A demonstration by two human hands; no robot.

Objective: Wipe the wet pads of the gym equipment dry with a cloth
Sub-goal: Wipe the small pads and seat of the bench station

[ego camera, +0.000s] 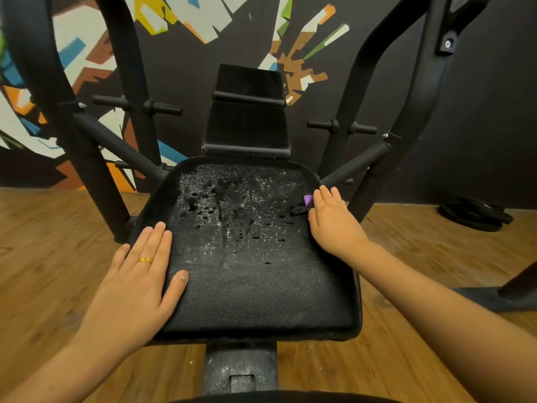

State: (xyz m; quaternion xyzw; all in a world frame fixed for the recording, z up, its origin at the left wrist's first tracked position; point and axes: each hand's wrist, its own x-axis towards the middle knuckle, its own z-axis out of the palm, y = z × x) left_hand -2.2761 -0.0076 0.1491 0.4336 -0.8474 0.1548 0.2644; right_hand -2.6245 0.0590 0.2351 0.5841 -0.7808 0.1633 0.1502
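Fingers (157, 239) straight and together, our left hand (139, 274) lies flat on the left edge of the seat pad (247, 286); our right hand (334, 219), fingers flat, presses a dark cloth (300, 210) at its right edge, droplets (209, 199) across its far half.

The seat pad (250, 289) lies open between left hand (139, 274) and right hand (334, 222); 2 frame arms (116, 146) (357, 161) flank it, backrest (247, 126) behind.

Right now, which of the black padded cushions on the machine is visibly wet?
The wide black leather-textured seat pad nearest you: droplets bead across its far half. The upright black back pad and black headrest pad behind show none.
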